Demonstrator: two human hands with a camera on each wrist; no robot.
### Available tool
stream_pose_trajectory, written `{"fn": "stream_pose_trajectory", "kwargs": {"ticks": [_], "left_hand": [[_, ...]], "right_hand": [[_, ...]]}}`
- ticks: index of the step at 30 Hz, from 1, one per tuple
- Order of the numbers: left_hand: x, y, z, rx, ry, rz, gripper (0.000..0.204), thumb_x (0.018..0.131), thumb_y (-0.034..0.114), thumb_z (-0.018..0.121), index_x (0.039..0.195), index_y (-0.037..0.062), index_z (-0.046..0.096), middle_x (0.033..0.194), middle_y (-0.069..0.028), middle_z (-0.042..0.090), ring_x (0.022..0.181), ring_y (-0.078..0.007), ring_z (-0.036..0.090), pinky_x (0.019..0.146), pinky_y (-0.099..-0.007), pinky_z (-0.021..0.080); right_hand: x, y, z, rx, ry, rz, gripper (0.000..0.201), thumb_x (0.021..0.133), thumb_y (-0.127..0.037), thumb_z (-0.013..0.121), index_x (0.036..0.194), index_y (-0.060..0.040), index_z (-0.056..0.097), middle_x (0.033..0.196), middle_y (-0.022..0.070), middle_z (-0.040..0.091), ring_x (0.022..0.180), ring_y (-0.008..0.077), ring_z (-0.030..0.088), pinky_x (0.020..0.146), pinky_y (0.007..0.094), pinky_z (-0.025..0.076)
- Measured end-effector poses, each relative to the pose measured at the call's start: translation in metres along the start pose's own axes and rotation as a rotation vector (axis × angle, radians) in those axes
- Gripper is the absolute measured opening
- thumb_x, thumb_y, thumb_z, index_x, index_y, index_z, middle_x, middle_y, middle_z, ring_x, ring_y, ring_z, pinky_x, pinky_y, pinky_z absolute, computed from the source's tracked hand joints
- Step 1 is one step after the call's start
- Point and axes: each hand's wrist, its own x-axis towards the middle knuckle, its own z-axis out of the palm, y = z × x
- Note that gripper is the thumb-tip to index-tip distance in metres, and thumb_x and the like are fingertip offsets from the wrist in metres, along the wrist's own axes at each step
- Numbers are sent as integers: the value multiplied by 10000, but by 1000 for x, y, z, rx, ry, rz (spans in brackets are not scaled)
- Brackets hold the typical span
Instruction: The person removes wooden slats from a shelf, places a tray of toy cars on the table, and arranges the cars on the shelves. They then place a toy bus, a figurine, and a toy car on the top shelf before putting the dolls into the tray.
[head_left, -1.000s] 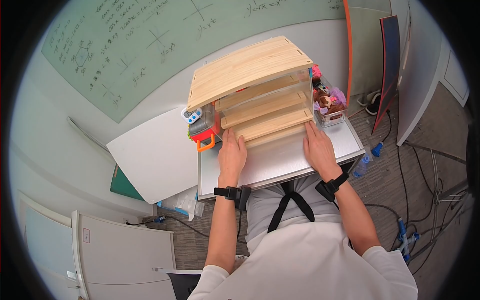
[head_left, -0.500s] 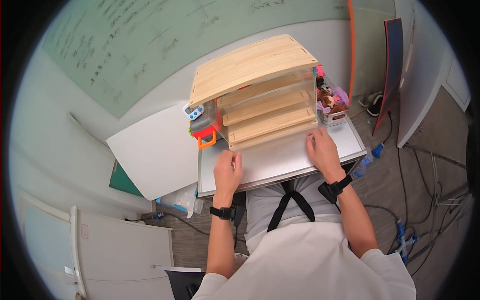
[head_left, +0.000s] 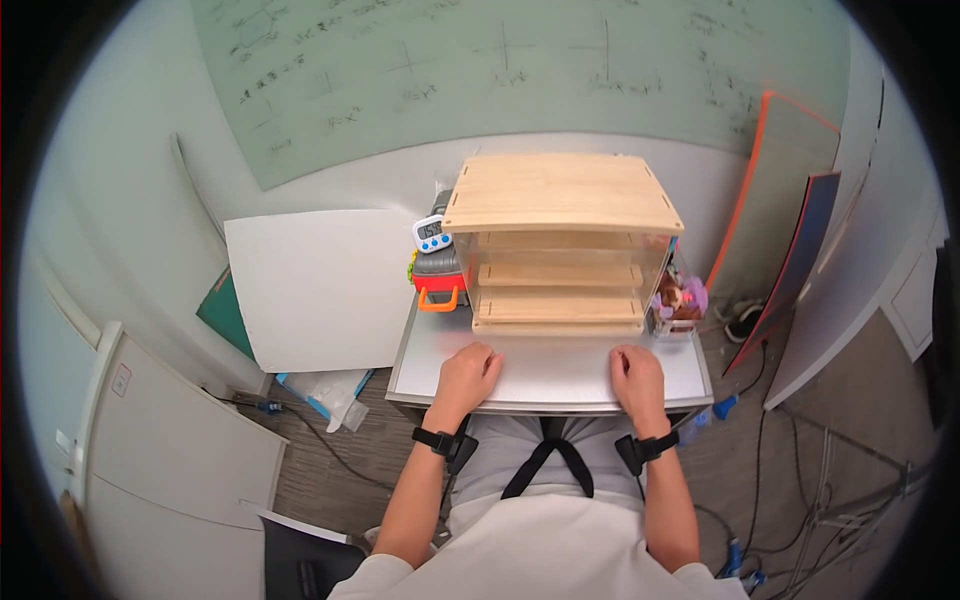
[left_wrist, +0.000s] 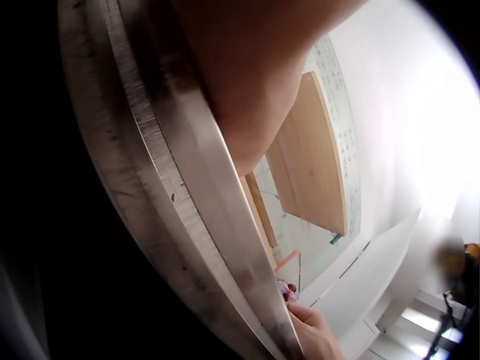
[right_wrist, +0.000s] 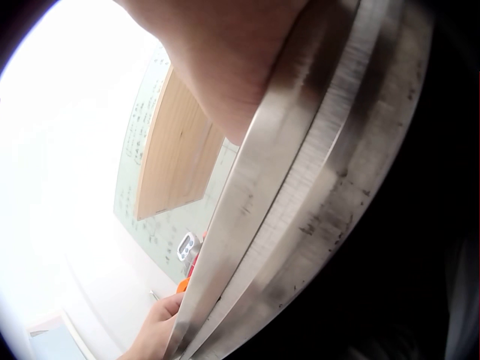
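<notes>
A wooden shelf unit with clear sides (head_left: 565,192) stands on the silver table (head_left: 545,372). Both hands rest near the table's front edge, apart from the unit and holding nothing. The left hand (head_left: 466,378) lies to the front left with its fingers loosely curled. On the front right, the right hand (head_left: 637,378) has loosely curled fingers too. In the left wrist view, the left hand (left_wrist: 251,90) is large behind the metal edge; its fingers are hidden. The right wrist view shows the right hand (right_wrist: 225,64) likewise.
Left of the unit are a white timer (head_left: 433,235) and a red and grey case (head_left: 438,284) with an orange handle. A clear bin of dolls (head_left: 680,304) stands at its right. A white board (head_left: 320,290) leans on the left; cables lie on the floor.
Both hands have drawn back from the unit's lower front edge to the table's front, their fingers now curled. The head view has turned and tilted up.
</notes>
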Motion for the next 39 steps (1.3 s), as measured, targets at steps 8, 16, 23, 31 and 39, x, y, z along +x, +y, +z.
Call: {"fn": "stream_pose_trajectory", "kwargs": {"ticks": [8,16,23,31,39], "left_hand": [[-4,-3,2,-24,83,36,232,957,214,662,833,19,650,827,-154,656,806,-372,662,705,-468,531],[-5,-6,3,-5,52,45,224,956,203,656,826,21,645,824,-152,653,825,-367,669,717,-471,538],[-5,-6,4,-37,88,50,218,948,216,670,839,27,658,841,-154,658,812,-381,661,703,-475,533],[-5,-2,0,-19,76,43,209,952,190,654,828,22,650,827,-147,658,817,-361,672,714,-466,543],[-4,-2,0,-6,67,46,218,956,195,653,823,22,648,812,-143,652,806,-355,670,716,-463,542]], "right_hand": [[1,-4,-1,-6,-11,-19,126,936,-99,630,884,-4,694,792,180,649,778,390,622,739,481,494],[0,1,1,-34,-35,-2,159,966,-125,632,921,5,711,813,174,673,780,360,638,739,449,504],[0,0,0,-27,-24,-17,155,962,-127,636,921,3,710,822,176,679,780,365,639,737,448,506],[0,-1,1,-6,-22,6,137,945,-128,639,900,-17,706,805,163,664,800,372,631,758,471,495],[0,-1,0,-11,-32,10,140,950,-130,636,901,-17,705,806,162,660,798,373,627,762,471,495]]}}
